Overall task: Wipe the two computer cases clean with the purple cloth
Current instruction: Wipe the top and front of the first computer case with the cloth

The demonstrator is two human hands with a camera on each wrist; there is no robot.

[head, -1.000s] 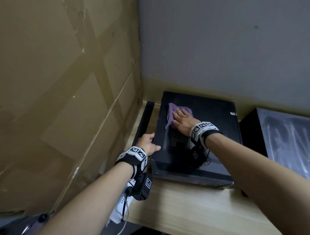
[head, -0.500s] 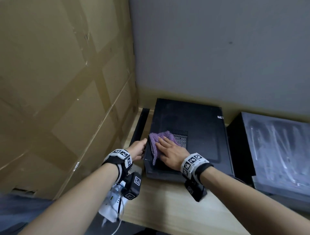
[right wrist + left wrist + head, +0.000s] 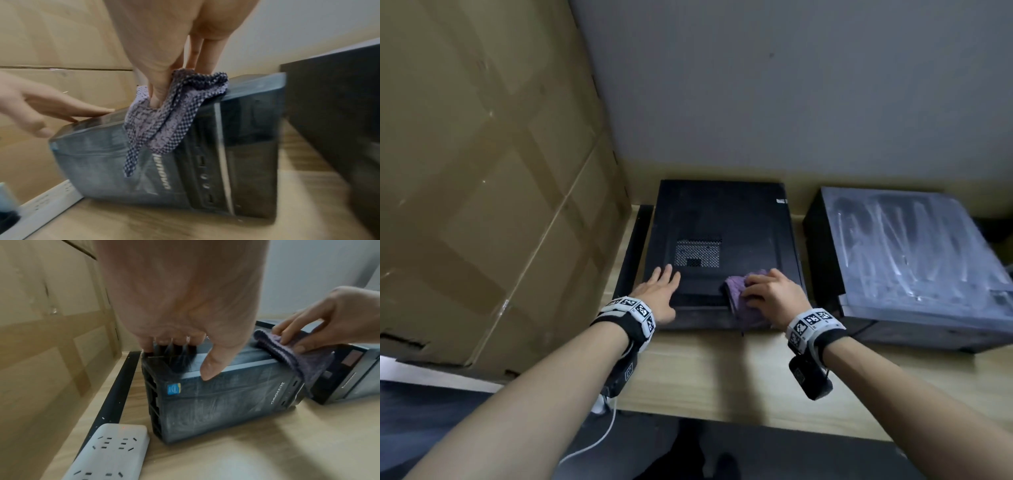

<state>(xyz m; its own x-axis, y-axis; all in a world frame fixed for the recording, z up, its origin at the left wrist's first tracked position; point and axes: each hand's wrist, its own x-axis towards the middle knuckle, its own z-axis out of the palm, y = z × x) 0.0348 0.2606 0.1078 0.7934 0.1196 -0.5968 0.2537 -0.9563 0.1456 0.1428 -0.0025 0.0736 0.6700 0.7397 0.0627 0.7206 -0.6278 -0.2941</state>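
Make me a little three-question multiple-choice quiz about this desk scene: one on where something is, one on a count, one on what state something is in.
1. Where is the purple cloth?
A. At the near right corner of the left computer case, hanging over its front edge
B. Flat on the right computer case
C. On the white power strip

2. How many computer cases are on the wooden desk?
A. One
B. Two
C. Three

3. What is the left hand doing?
A. Gripping the cloth
B. Resting with straight fingers on the left case's top
C. Hanging off the desk

Answers:
1 A: the right hand pinches the cloth there, and the right wrist view shows it draping down the front panel.
2 B: the right computer case sits beside the left one.
3 B: its fingers lie straight on the top panel.
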